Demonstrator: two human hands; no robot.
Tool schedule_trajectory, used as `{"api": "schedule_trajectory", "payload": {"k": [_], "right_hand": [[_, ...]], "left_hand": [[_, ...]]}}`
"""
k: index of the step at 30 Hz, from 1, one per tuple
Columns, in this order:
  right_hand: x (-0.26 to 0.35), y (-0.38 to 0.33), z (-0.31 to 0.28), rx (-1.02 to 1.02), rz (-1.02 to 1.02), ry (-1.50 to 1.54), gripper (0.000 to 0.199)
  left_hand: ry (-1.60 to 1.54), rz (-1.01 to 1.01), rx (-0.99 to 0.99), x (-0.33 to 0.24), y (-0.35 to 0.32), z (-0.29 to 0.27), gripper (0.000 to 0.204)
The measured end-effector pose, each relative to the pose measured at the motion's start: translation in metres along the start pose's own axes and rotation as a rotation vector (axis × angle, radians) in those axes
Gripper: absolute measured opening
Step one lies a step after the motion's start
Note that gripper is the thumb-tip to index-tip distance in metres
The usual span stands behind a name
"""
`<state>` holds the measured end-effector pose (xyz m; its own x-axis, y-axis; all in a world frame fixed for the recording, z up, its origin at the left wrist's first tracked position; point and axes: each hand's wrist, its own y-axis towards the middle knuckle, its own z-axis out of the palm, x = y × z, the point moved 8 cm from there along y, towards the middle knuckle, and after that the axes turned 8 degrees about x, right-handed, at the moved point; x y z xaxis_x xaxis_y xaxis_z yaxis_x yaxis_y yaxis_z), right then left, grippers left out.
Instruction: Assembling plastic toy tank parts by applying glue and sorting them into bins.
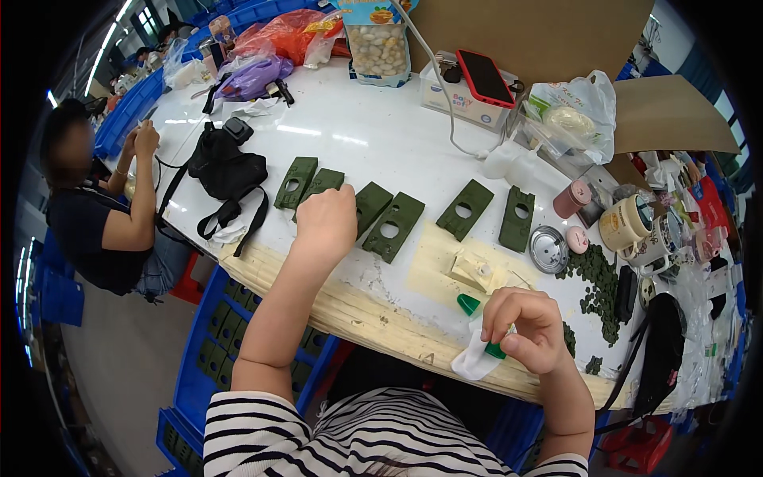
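Several dark green plastic toy vehicle hulls, each with a round hole, lie in a row across the white table. My left hand [327, 225] is closed over the near end of one green hull [324, 180]; its fingertips are hidden beneath the hand. Beside it on the right lie another hull [372, 203] and a larger-looking one [393, 228]. My right hand [524, 327] is closed around a small white bottle [475, 359] with a green neck, held low over the table's front edge. A pointed green cap [467, 304] lies just beyond that bottle.
Further right are two hulls [466, 210], a metal dish [548, 250] and a pile of small green parts [592, 290]. A black bag [226, 163] lies left. A blue crate [211, 350] of hulls stands below the edge. A co-worker [103, 199] sits at far left.
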<state>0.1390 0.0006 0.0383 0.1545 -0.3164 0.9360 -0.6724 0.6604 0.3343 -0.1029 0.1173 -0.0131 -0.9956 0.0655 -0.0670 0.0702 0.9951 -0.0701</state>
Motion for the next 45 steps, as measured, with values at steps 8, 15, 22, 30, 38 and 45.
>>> {"api": "schedule_trajectory", "payload": {"k": [8,15,22,30,38,45], "right_hand": [[0.003,0.001,0.003,0.020,-0.006,-0.046,0.011],[0.002,0.003,0.006,0.041,-0.011,-0.055,0.010],[0.001,0.003,0.008,0.049,0.000,-0.064,0.011],[-0.004,0.003,0.008,0.028,0.023,-0.089,0.013],[-0.012,0.002,0.017,0.013,0.039,-0.119,0.017],[-0.017,-0.003,0.017,-0.026,0.083,-0.165,0.022]], "left_hand": [[-0.036,-0.070,-0.422,0.034,-0.012,-0.049,0.028],[0.068,-0.109,-0.267,0.064,0.000,-0.020,0.053],[0.098,-0.059,-0.239,0.031,-0.011,-0.012,0.052],[0.102,-0.012,0.168,0.043,0.022,-0.015,0.048],[0.149,-0.025,0.135,0.054,0.022,-0.007,0.047],[-0.278,0.014,0.010,0.075,-0.020,-0.077,0.039]]}}
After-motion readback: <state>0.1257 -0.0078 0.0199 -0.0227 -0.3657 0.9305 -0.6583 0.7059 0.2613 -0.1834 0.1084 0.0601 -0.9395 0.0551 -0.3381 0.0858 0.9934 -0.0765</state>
